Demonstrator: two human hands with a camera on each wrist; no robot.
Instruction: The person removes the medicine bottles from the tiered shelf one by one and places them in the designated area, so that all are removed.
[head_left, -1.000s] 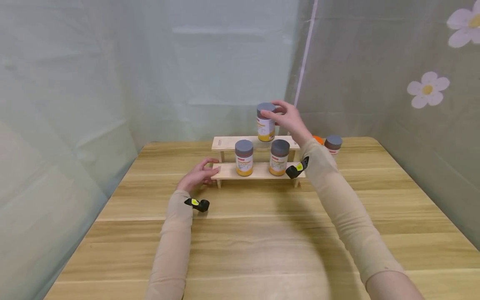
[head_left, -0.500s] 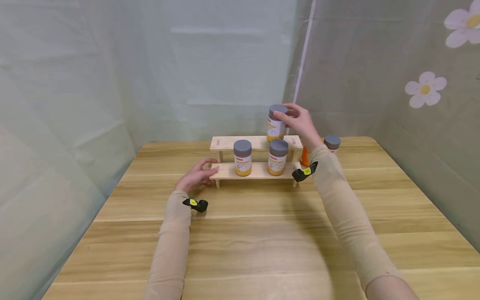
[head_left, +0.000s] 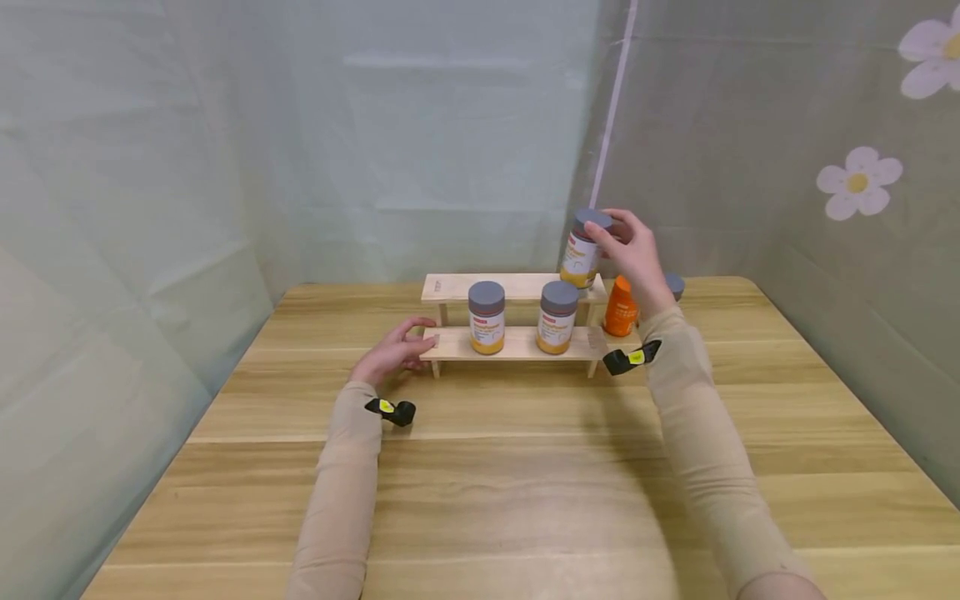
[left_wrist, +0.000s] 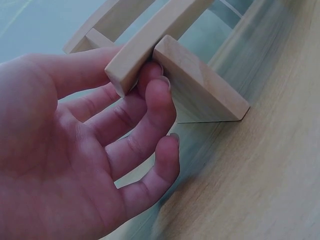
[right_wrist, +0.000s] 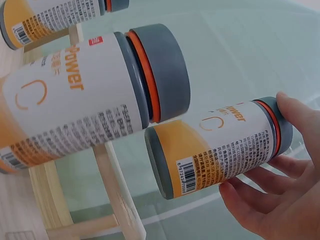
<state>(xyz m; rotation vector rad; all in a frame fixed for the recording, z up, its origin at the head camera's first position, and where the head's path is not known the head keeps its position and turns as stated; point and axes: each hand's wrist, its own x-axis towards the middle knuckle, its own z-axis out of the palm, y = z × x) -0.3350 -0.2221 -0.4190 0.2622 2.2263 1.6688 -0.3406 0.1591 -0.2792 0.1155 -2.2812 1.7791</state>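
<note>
A two-tier wooden rack (head_left: 517, 343) stands on the table. My left hand (head_left: 393, 350) grips the left end of its lower board, thumb on top; in the left wrist view the curled fingers of that hand (left_wrist: 85, 145) reach under the board. With my right hand (head_left: 633, 250) I hold a supplement bottle (head_left: 581, 254), white and yellow with a grey lid, close over the right end of the upper board, slightly tilted. In the right wrist view, thumb and fingers hold this bottle (right_wrist: 220, 145) at its lid end. Two matching bottles, left (head_left: 487, 318) and right (head_left: 557, 318), stand on the lower board.
An orange bottle (head_left: 621, 310) stands on the table just right of the rack. Behind my right wrist shows the grey lid (head_left: 674, 286) of another bottle. Pale curtains (head_left: 465, 150) hang beyond the wooden table (head_left: 480, 492).
My right hand has carried the bottle rightward along the upper board, from right of its middle to its right end. The orange bottle has come into fuller view. My left hand stays put.
</note>
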